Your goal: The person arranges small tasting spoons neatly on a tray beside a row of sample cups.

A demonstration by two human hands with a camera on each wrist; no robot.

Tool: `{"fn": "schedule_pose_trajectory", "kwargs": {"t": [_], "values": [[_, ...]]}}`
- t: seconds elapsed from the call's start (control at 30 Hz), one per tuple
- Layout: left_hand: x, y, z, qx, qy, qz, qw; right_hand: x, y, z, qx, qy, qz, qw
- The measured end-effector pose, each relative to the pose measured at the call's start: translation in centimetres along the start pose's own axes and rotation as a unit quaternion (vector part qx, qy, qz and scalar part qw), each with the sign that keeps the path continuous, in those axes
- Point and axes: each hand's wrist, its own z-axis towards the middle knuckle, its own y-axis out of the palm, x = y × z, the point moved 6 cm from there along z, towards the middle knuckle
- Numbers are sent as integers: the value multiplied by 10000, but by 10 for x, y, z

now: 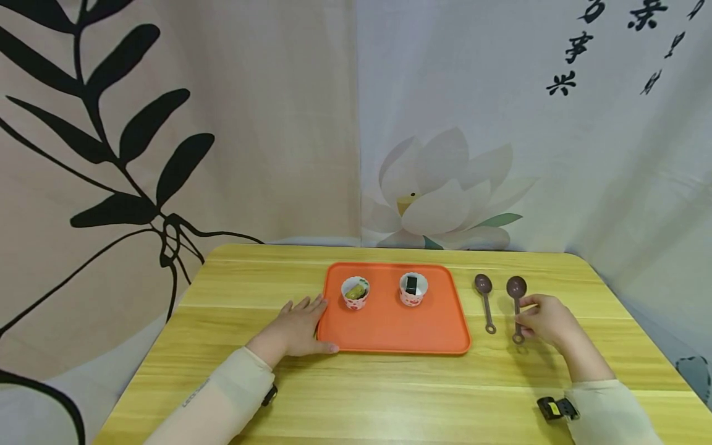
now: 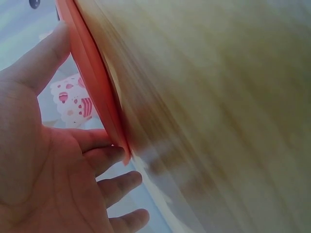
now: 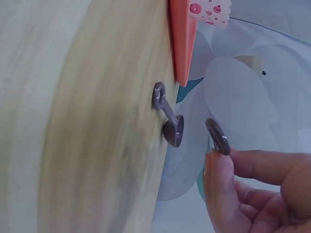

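Pinching brown, round-bowled, ring-ended spoon with right hand at orange tray's three o'clock; touching rim with spread left hand.

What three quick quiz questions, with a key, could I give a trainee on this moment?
1. True or false: the left hand touches the orange tray.

2. What is in the right hand's grip?
A. The orange tray
B. A brown spoon
C. Nothing

3. Fill in: in the head view, the second spoon lies on the table between the held one and the ____.

Key: 1. True. 2. B. 3. Orange tray.
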Motion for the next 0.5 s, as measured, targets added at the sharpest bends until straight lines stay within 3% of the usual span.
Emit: {"fn": "schedule_pose_trajectory", "kwargs": {"t": [0.5], "values": [[0, 0, 0, 21, 20, -56, 10000, -23, -2, -16, 108, -352, -5, 9993]]}}
